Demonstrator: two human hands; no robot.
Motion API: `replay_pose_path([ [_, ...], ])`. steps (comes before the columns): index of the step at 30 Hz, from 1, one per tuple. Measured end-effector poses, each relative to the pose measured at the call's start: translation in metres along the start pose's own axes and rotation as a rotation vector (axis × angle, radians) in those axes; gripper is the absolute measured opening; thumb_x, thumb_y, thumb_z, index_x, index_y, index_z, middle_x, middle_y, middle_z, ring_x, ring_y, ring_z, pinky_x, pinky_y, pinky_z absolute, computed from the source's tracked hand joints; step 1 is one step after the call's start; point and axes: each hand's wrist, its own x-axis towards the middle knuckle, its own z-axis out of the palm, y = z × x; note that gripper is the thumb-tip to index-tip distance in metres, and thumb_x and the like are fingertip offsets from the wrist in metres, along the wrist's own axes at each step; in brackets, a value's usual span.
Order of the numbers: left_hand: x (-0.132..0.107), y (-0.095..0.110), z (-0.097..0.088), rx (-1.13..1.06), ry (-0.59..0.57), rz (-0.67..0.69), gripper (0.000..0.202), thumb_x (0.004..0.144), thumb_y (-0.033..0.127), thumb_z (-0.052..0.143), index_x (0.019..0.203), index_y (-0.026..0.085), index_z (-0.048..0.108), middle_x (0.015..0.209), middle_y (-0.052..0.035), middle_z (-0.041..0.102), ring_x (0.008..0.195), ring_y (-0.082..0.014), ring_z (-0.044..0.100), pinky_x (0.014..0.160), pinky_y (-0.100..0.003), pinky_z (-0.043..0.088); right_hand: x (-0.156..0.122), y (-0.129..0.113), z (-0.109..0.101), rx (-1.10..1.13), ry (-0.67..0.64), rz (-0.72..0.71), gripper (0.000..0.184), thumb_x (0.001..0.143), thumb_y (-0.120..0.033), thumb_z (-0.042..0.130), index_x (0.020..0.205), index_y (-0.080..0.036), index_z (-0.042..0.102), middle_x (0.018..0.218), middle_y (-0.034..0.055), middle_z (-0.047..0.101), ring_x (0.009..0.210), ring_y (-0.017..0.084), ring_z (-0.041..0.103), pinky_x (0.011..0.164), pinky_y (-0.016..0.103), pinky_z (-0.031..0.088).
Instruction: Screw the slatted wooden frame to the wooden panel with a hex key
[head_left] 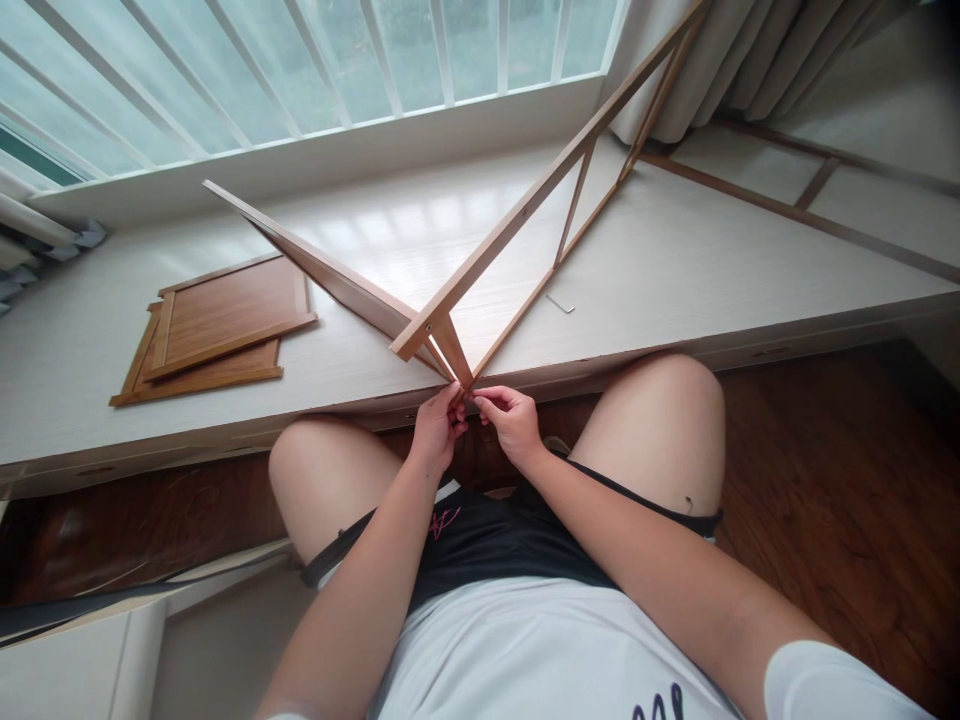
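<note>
A long wooden frame (525, 205) stands on edge on the white ledge, its near end at the ledge's front edge. Against that end leans a wooden panel (330, 275), which slants away to the left. My left hand (439, 425) grips the frame's near lower corner with bent fingers. Just right of it, my right hand (511, 415) is pinched at the same corner; whatever small thing may be between its fingertips is too small to make out. On the ledge right of the frame lies an L-shaped hex key (560, 303), apart from both hands.
Two wooden panels (232, 310) lie stacked on the ledge (67, 380) at the left. Another wooden frame (814, 185) lies at the right, near the curtain (739, 70). A barred window (337, 60) runs behind the ledge. My knees touch or nearly touch its front.
</note>
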Motion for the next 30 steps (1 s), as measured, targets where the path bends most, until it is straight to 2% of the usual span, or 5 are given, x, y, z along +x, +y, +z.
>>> replay_pose_path([
  [30,-0.0003,-0.0054,0.0022,0.007,-0.043,0.03,0.038,0.069,0.047,0.079,0.075,0.013,0.065,0.063,0.0024,0.051,0.053,-0.0065,0.044,0.049,-0.02,0.038,-0.0023,0.0015,-0.0029,0.062,-0.019,0.026,0.032,0.072,-0.042,0.076,0.093,-0.018,0.075,0.085,0.0053,0.075,0.058,0.012,0.057,0.053,0.027,0.048],
])
